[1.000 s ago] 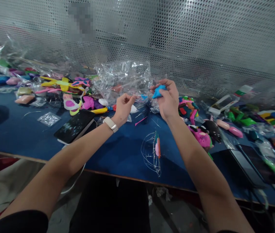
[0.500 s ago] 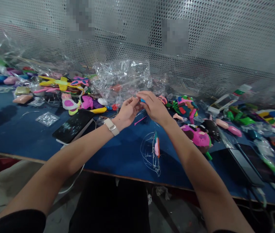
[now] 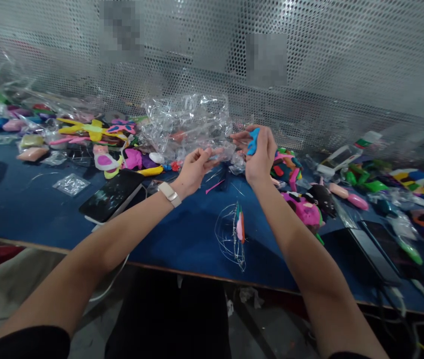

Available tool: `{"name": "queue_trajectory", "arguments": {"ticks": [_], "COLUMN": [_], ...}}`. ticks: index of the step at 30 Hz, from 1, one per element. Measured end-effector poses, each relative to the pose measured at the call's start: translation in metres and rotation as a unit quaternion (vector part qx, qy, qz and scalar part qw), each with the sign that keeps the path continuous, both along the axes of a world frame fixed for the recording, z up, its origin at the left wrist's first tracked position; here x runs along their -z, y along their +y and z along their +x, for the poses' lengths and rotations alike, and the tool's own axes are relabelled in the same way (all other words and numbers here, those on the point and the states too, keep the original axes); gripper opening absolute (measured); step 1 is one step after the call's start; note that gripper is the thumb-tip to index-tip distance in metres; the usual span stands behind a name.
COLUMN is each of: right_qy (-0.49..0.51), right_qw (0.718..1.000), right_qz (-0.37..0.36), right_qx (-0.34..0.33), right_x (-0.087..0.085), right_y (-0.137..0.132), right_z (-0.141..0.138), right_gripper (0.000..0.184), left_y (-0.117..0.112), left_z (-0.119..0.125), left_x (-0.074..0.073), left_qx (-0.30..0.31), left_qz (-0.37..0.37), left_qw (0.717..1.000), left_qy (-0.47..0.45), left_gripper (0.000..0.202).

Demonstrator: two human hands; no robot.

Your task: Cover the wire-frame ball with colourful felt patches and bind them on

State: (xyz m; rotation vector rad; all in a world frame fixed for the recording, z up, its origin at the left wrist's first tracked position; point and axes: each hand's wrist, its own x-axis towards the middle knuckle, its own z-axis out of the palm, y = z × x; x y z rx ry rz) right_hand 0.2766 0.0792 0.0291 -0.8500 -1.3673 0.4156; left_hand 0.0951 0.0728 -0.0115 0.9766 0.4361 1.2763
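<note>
From where I stand, the blue table starts just past the person's lap, and nearest on it sits a wire frame, pink, orange and teal bits along its right side. To the right lie two phones with cables running off the edge; on the left, a black phone rests beyond the left forearm, which wears a pale band. A thin pink strip lies beyond the frame. Above it the left hand has thumb and fingertips drawn together, though I can't tell what, if anything, they pinch. The right hand, just apart from it, grips blue clay between thumb and fingers, up off the table. Right of that wrist are a pink figure and a black one; farther back, a crumpled clear bag leans by the perforated metal panel
</note>
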Motion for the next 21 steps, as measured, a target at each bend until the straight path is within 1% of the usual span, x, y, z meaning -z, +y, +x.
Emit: {"name": "queue_trajectory", "arguments": {"ticks": [3,6,8,10,12,14,17,19,21], "right_qy": [0.021,0.039,0.058,0.077,0.078,0.053,-0.026,-0.062,-0.076], "right_qw": [1.0,0.998,0.996,0.994,0.992,0.992,0.992,0.988,0.983], "right_qz": [-0.017,-0.051,-0.069,-0.083,-0.1,-0.115,-0.105,-0.106,-0.123], "right_qx": [-0.005,-0.001,0.0,-0.002,-0.007,-0.021,-0.066,-0.095,-0.114], "right_x": [0.0,-0.001,-0.002,-0.005,-0.007,-0.009,-0.007,-0.004,-0.002], "right_y": [0.003,0.003,0.002,0.002,0.0,-0.003,-0.012,-0.017,-0.019], "right_z": [0.001,0.001,0.002,0.003,0.002,-0.001,-0.009,-0.015,-0.017], "right_gripper": [0.073,0.076,0.073,0.068,0.061,0.054,0.047,0.046,0.049], "left_y": [0.008,0.016,0.017,0.014,0.009,0.002,-0.006,-0.006,-0.004], "left_z": [-0.001,-0.001,-0.001,-0.003,-0.007,-0.01,-0.013,-0.014,-0.015], "left_x": [0.007,0.012,0.013,0.01,0.005,0.0,-0.004,-0.004,-0.003], "left_qx": [-0.019,-0.049,-0.08,-0.114,-0.149,-0.181,-0.21,-0.221,-0.229], "left_qz": [0.013,0.054,0.094,0.164,0.255,0.343,0.455,0.499,0.517], "left_qw": [1.0,0.997,0.99,0.971,0.934,0.88,0.795,0.751,0.724], "left_qy": [0.007,0.032,0.071,0.129,0.201,0.273,0.343,0.371,0.395], "left_gripper": [0.051,0.049,0.048,0.045,0.039,0.03,0.024,0.023,0.022]}}
